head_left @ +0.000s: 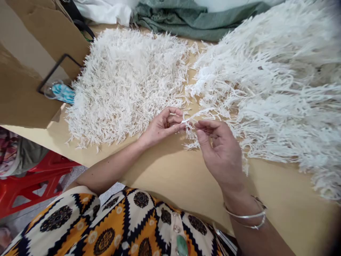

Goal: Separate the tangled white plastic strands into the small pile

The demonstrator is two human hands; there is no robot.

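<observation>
My left hand [165, 124] is closed, its thumb and forefinger pinching a thin white feathery sprig [198, 114] whose stem reaches right over the table. Close by on the right, my right hand [218, 145] has curled fingers, thumb tip and forefinger near each other; what they hold, if anything, I cannot make out. Small white tufts [189, 133] hang between the two hands. Behind my left hand lies a broad pile of short white sprigs [130, 78]. A larger heap of longer white strands [277, 106] spreads beyond my right hand.
A cardboard box [23, 64] stands at the left, with a black wire frame [54, 69] and a blue-and-white item [63, 92] beside it. Dark green cloth [186, 19] lies along the back of the wooden table [165, 170]. A red stool [34, 181] is below left.
</observation>
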